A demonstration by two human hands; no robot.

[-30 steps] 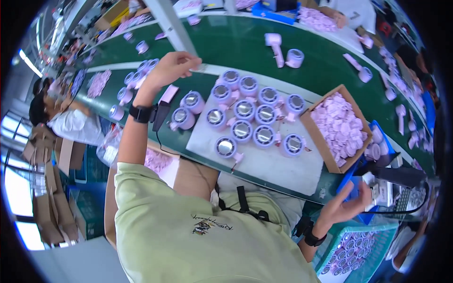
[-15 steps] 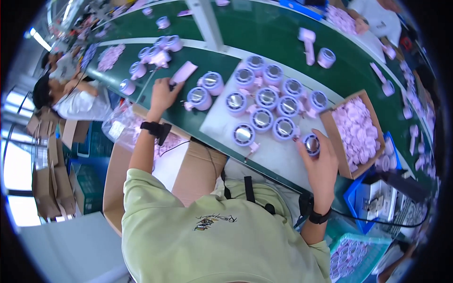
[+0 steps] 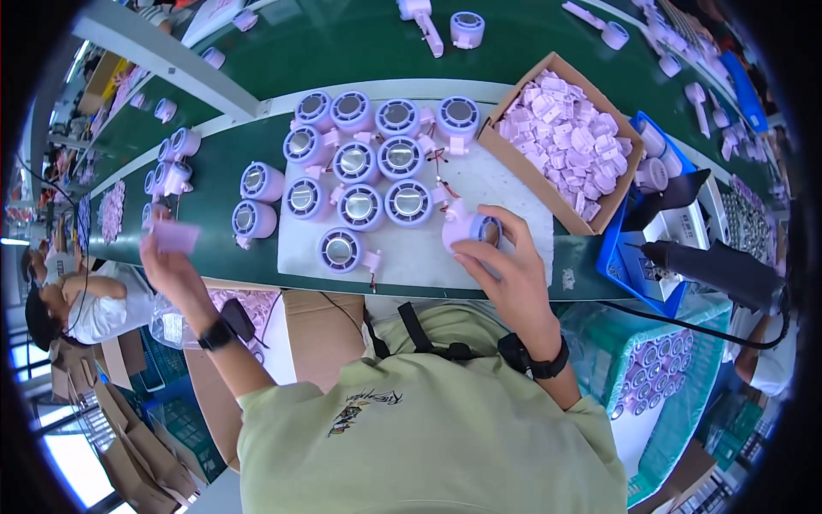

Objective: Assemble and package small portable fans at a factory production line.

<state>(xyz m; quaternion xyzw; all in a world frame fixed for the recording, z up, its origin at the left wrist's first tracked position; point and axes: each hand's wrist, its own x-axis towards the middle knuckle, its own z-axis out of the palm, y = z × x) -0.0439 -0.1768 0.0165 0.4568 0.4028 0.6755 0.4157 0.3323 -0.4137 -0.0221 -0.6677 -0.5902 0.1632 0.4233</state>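
Lilac fan housings on green table, two hands engaged.

A round lilac fan housing (image 3: 469,230) is held in the closed fingers of the right hand (image 3: 505,261), over the white mat (image 3: 505,193) at its 5 o'clock corner. A flat lilac piece (image 3: 175,236) is pinched in the fingers of the left hand (image 3: 171,267), raised at 9 o'clock of the mat. Thirteen or so like housings (image 3: 360,163) are set in rows on the mat and the table (image 3: 282,51). A cardboard box of small lilac parts (image 3: 569,141) is placed at 2 o'clock of the held housing.
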